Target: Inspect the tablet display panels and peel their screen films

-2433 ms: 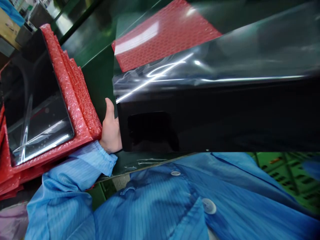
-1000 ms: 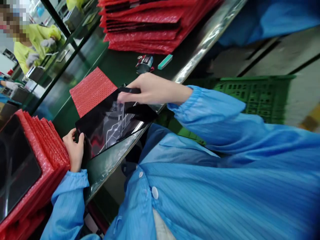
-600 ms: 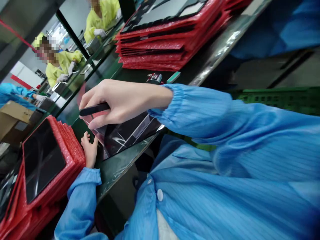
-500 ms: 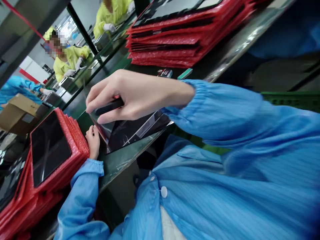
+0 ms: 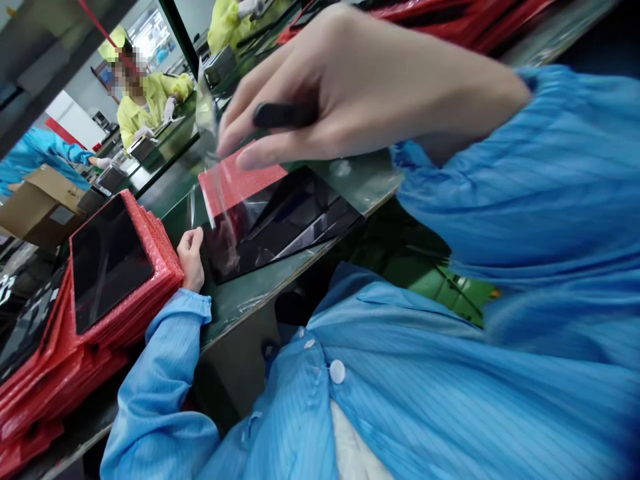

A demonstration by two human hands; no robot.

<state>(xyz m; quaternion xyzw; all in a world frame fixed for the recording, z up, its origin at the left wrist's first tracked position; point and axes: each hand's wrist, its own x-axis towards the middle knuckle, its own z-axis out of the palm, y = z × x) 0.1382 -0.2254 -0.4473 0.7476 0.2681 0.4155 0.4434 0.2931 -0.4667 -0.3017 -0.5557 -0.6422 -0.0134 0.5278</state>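
Observation:
My right hand (image 5: 340, 93) is raised over the table. A short black-handled tool (image 5: 283, 115) lies between its thumb and fingers; its working end is hidden. From the pinched fingertips a clear plastic film (image 5: 227, 200) hangs down to the left part of a glossy black screen panel (image 5: 300, 213). The panel lies flat near the table's front edge. My left hand (image 5: 191, 257) is closed, its fingertips beside the panel's left edge; what they pinch, if anything, is hidden. Behind the panel lies a red bubble-wrap sheet (image 5: 245, 177).
To the left is a stack of red bubble-wrap pouches (image 5: 165, 260), topped by a black panel (image 5: 110, 267). More red pouches (image 5: 450, 23) lie at the back right. A cardboard box (image 5: 43, 207) stands far left. Across the green table (image 5: 235, 310), a person in yellow (image 5: 150, 107) works.
My right hand has moved up and to the right, drawing the clear film higher off the panel. The red sheet behind the panel has come into view. My left hand stays near the panel's left edge.

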